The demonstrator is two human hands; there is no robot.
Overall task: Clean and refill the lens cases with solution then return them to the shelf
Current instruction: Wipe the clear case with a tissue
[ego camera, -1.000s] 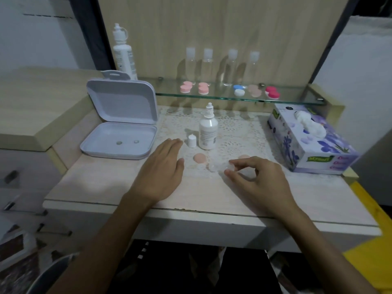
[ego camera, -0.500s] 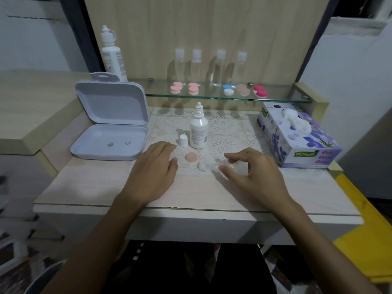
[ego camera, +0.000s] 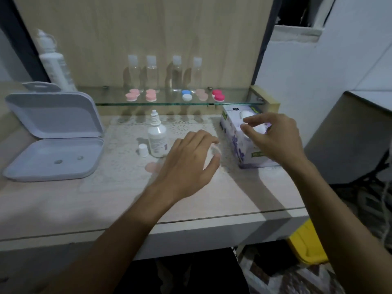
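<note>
Lens case [ego camera: 213, 152] gripped by left hand [ego camera: 191, 164]; right hand [ego camera: 273, 136] pinching tissue [ego camera: 251, 122]; uncapped solution bottle [ego camera: 157, 137] beside case risks toppling.

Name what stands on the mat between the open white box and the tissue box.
In the head view: the small white cap, the uncapped solution bottle beside it, a pink lens-case lid, then the left hand.
</note>
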